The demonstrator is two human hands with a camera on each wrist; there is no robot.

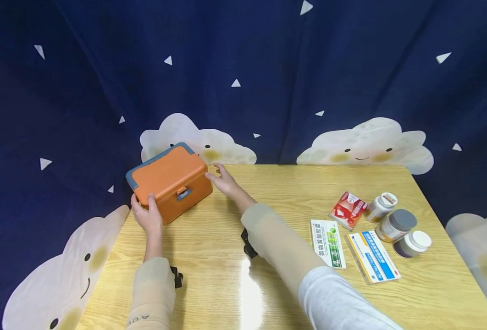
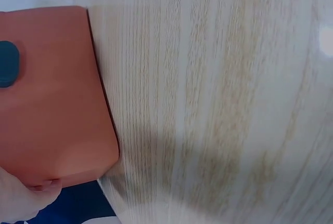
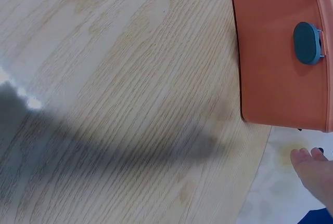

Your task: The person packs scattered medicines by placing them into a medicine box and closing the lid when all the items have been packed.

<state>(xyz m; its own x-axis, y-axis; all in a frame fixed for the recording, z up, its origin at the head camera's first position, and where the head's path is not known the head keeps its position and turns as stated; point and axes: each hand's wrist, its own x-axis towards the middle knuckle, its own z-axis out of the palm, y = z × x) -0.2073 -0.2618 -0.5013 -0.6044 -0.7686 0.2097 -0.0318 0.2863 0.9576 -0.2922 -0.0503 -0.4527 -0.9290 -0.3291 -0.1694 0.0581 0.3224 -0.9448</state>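
Navy curtain (image 1: 210,36) behind, printed with white triangles and smiling clouds; wood-grain table (image 1: 214,256) in front, glare at its near edge. From my remote seat I find the orange box (image 1: 170,174) at the table's far left, lid down, set at a slant, blue handle (image 1: 187,148) folded along the lid's far edge, blue latch (image 1: 183,194) on the side facing near.

Left hand (image 1: 147,219): I see thumb and fingers grasping the box's near left corner. Right hand (image 1: 227,184): fingers released and spread, just beside the box's right end; I cannot tell whether the thumb touches.

Right side of table, well apart from the box: red packet (image 1: 348,210) farthest, white-green carton (image 1: 328,243) and blue-white carton (image 1: 373,256) nearer, then three bottles (image 1: 395,225) in a slanting row, one grey-capped, all upright.
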